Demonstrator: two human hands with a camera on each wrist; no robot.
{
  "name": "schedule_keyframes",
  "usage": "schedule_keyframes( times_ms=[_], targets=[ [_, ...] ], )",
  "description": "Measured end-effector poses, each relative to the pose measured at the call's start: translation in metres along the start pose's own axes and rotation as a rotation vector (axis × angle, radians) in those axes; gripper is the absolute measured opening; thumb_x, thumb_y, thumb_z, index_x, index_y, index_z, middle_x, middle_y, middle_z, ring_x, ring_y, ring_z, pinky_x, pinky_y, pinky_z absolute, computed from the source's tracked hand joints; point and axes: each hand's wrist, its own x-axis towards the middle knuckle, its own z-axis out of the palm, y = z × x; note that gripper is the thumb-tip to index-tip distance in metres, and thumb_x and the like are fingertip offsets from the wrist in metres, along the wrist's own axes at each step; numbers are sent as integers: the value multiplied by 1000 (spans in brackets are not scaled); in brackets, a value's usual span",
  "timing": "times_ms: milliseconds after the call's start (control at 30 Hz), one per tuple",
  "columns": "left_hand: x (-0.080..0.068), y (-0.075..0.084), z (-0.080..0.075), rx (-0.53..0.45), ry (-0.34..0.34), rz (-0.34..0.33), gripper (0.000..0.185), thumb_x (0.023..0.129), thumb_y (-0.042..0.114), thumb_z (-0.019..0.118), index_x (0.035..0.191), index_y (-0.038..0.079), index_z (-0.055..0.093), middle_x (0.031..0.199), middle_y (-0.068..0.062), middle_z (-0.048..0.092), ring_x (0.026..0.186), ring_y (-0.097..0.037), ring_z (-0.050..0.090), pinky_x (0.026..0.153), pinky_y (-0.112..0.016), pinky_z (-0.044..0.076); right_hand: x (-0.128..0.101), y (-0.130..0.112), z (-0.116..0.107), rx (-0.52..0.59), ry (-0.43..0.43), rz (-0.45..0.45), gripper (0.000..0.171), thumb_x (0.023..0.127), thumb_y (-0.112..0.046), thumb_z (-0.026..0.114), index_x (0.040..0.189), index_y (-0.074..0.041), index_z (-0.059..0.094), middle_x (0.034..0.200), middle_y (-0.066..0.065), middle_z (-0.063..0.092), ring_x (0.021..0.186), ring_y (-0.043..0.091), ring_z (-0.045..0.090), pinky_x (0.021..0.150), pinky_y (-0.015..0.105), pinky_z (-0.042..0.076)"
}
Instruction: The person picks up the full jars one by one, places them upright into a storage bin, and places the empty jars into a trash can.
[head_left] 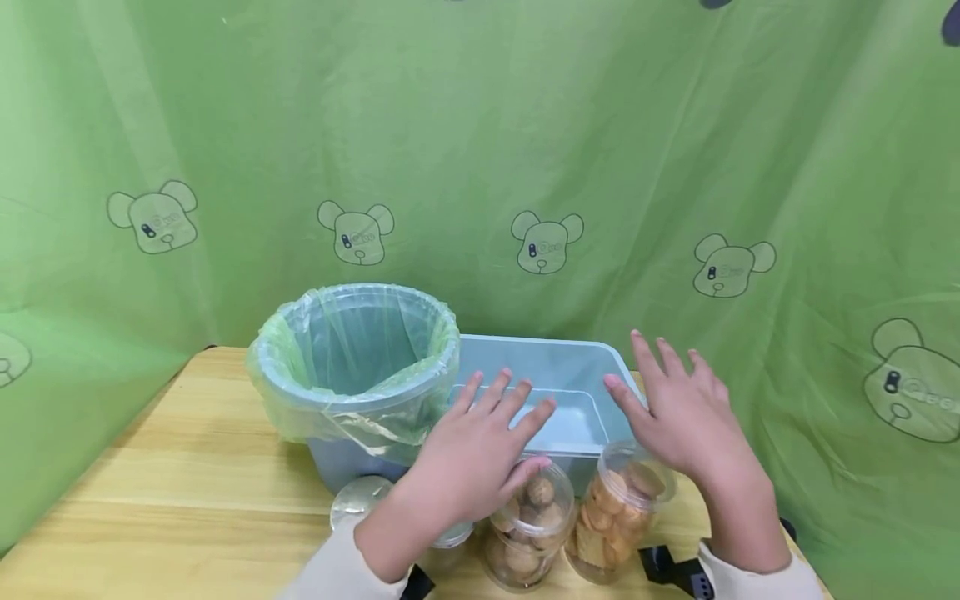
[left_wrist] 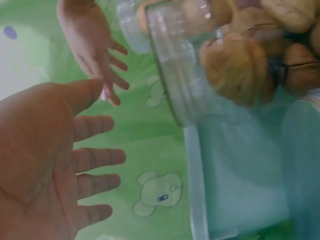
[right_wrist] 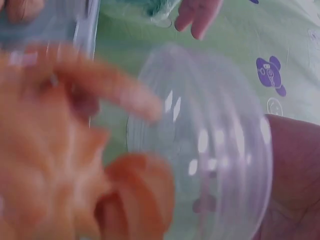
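Note:
My left hand (head_left: 480, 437) hovers with straight, spread fingers just above a clear jar of walnuts (head_left: 525, 521), holding nothing. In the left wrist view its open palm (left_wrist: 50, 170) faces the green backdrop, with the walnut jar (left_wrist: 240, 65) close beside it. My right hand (head_left: 675, 408) is also spread flat, above a clear jar of round biscuits (head_left: 615, 508). That biscuit jar (right_wrist: 210, 145) fills the blurred right wrist view, with my palm (right_wrist: 295, 170) at its edge. Neither hand grips a jar.
A round bin lined with a green bag (head_left: 352, 367) stands on the wooden table (head_left: 187, 483), and a pale blue rectangular tub (head_left: 555, 358) sits right of it behind the jars. A clear lid (head_left: 360, 497) lies by the bin. Green cloth hangs behind.

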Motion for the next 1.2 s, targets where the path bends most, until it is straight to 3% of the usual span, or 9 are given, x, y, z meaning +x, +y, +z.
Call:
schedule_keyframes(
  times_ms=[267, 533, 733, 800, 967, 1100, 1200],
  targets=[
    [1, 5, 8, -78, -94, 102, 61, 107, 58, 33, 161, 29, 34, 164, -5, 36, 153, -30, 26, 124, -52, 17, 2, 29, 2, 1, -27, -15, 81, 107, -59, 33, 163, -2, 16, 157, 39, 23, 135, 70, 21, 101, 83, 17],
    [0, 5, 16, -108, -183, 160, 62, 106, 62, 29, 161, 33, 33, 164, 0, 35, 153, -25, 27, 123, -47, 22, 12, 62, 13, 28, -74, -53, 77, 109, -52, 34, 159, 6, 22, 152, 42, 31, 131, 69, 31, 103, 79, 24],
    [0, 4, 21, -81, -188, 226, 65, 105, 66, 25, 160, 33, 34, 162, 2, 39, 151, -25, 32, 122, -47, 26, 22, 81, 28, 170, -119, -96, 74, 111, -44, 40, 153, 16, 27, 152, 41, 32, 137, 62, 32, 109, 71, 28],
    [0, 2, 22, -79, -184, 252, 66, 104, 67, 25, 160, 33, 34, 161, 2, 39, 150, -25, 34, 121, -47, 27, 24, 88, 35, 219, -129, -107, 72, 111, -41, 41, 151, 17, 29, 149, 40, 39, 132, 60, 42, 106, 68, 36],
    [1, 0, 23, -68, -186, 303, 69, 102, 70, 25, 160, 34, 33, 161, 3, 39, 149, -24, 34, 120, -46, 30, 29, 101, 54, 317, -114, -81, 67, 111, -39, 43, 153, 12, 32, 134, 36, 57, 111, 50, 64, 89, 60, 53],
    [2, 0, 23, -45, -207, 356, 71, 101, 72, 25, 161, 34, 31, 161, 4, 38, 149, -22, 34, 119, -45, 31, 30, 109, 66, 381, -82, -54, 65, 110, -39, 45, 154, 7, 34, 131, 34, 60, 111, 46, 65, 89, 57, 54],
    [2, -1, 23, -41, -220, 404, 71, 101, 71, 26, 162, 34, 30, 161, 5, 38, 148, -21, 34, 118, -43, 32, 30, 115, 76, 415, -60, -56, 60, 110, -36, 47, 154, 4, 39, 128, 28, 64, 109, 38, 66, 85, 47, 55]
  ],
)
